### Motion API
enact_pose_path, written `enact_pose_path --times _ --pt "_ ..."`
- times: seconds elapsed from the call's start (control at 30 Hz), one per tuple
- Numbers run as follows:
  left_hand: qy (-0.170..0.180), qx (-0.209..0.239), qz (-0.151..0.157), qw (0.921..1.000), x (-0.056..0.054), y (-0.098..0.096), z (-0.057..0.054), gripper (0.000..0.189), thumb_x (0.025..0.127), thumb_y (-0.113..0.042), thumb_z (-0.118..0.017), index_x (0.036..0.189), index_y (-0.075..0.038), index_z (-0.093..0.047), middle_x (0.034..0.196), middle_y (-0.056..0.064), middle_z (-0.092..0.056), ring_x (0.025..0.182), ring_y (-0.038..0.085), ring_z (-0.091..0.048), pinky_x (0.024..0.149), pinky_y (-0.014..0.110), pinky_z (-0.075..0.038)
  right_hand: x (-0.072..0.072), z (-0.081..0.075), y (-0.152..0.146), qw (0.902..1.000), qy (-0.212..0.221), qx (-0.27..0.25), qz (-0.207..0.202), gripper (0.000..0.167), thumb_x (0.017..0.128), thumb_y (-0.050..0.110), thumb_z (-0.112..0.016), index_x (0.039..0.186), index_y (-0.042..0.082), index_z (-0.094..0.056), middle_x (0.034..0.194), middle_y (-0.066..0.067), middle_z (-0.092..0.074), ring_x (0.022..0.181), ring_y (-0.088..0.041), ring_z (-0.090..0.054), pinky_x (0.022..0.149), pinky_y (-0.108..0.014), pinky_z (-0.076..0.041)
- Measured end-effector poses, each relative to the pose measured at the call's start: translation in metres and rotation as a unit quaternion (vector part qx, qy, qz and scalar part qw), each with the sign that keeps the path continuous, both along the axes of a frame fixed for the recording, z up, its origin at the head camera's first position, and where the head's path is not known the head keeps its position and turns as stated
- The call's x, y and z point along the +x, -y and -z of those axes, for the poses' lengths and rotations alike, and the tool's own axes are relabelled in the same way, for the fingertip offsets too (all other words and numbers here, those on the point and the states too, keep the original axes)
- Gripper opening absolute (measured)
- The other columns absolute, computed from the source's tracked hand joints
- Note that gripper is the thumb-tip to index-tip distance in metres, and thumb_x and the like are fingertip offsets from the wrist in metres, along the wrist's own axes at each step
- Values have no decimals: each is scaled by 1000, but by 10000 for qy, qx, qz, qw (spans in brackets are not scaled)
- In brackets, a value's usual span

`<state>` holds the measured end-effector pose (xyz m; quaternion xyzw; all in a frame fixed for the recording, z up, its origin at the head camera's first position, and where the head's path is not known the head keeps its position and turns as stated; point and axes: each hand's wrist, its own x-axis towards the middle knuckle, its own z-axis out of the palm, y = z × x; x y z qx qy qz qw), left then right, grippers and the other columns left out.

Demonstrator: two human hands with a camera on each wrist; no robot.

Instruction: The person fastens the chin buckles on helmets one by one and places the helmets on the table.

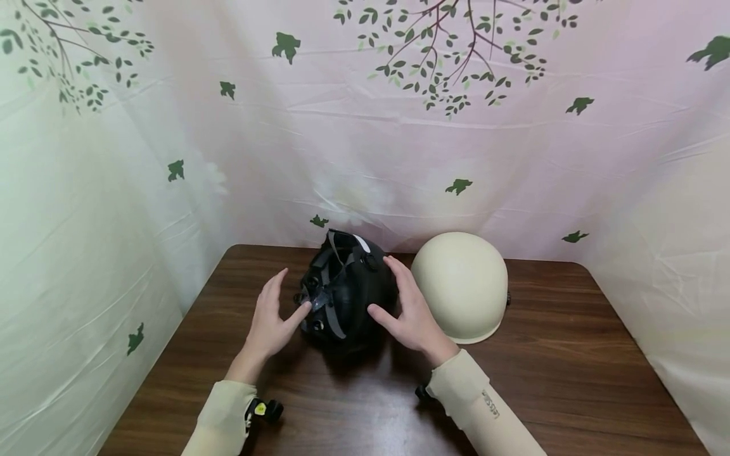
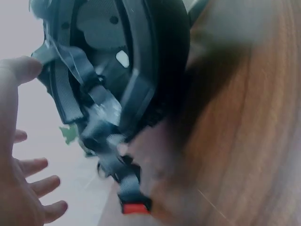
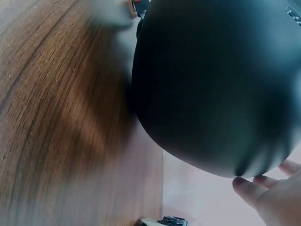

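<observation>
Left hand (image 1: 270, 329): spread, thumb touching the rim on the left of the black helmet (image 1: 363, 297), other fingers clear of it, nothing gripped. Right hand (image 1: 415, 320): fingers and thumb wide apart, no closed grip, fingertips on the shell at the black helmet's right. Black helmet is between them, tipped on its side, hollow facing the left hand, dome facing the right; long axis looks roughly near-to-far. Neither hand clearly nearer, both make contact. Straps (image 2: 101, 96) cross the hollow, buckle (image 2: 135, 208) at a strap end. Cream helmet (image 1: 459, 288), dome up, just right of the black helmet. Worktop (image 1: 570, 329) below; can't tell if the black helmet touches it.
</observation>
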<state>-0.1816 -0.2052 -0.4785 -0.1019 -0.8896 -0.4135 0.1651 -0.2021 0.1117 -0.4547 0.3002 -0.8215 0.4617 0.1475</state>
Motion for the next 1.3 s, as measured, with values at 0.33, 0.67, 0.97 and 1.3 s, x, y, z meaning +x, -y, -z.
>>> enact_pose_path --times 0.33,0.67,0.97,1.3 --pt "893 178 114 9958 0 11 15 88 100 -43 -70 168 -15 -21 165 21 -36 150 44 -36 116 69 -33 -2 4 -4 9976 547 -363 -239 85 102 29 -69 169 27 -17 168 -5 -28 148 -24 -40 113 -54 -45" --pt "1077 270 168 9937 0 11 15 94 98 -47 -72 169 -16 -17 168 17 -30 150 41 -37 116 66 -35 -3 4 -9 9923 911 -737 -403 85 102 20 -65 170 29 -15 171 -3 -25 153 -24 -33 119 -63 -33" --pt "879 453 260 9948 -2 9 7 95 98 -41 -75 168 -10 -18 168 17 -30 152 39 -34 120 60 -34 -2 7 -11 9926 1097 -521 -24 85 103 24 -67 169 29 -14 171 -4 -26 150 -27 -40 118 -60 -36" --pt "617 489 317 9964 -3 3 3 93 96 -35 -78 167 -12 -23 165 14 -37 149 37 -39 117 60 -38 0 14 -15 9887 1402 -438 311 92 98 22 -74 169 25 -15 171 -9 -27 151 -29 -37 118 -58 -37"
